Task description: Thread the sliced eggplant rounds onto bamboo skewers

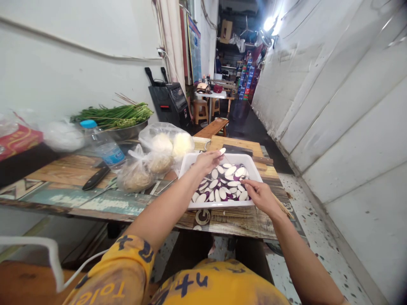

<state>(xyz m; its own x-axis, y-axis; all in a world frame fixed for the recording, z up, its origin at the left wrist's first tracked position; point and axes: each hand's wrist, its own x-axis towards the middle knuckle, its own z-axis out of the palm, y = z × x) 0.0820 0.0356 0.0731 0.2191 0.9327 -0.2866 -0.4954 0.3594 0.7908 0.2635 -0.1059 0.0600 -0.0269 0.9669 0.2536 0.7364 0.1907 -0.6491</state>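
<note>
A white plastic tub [219, 205] full of oval eggplant slices [217, 195] with purple skin edges stands in front of me. Above its far left side, my left hand [208, 162] pinches one eggplant slice [223, 151] between thumb and fingers. My right hand [260, 195] is closed in a pinch over the tub's right side. From its fingertips a thin bamboo skewer seems to run up towards the held slice, faint against the slices. More bamboo skewers [283, 206] lie beside my right wrist, partly covered by it.
Left of the tub are knotted plastic bags [136, 176], a black-handled knife [96, 177], a water bottle [106, 146] and a bowl of green leafy stalks [117, 116]. A wooden board [235, 143] with a dark-bladed cleaver [238, 150] lies behind it. A wall [356, 140] runs along the right.
</note>
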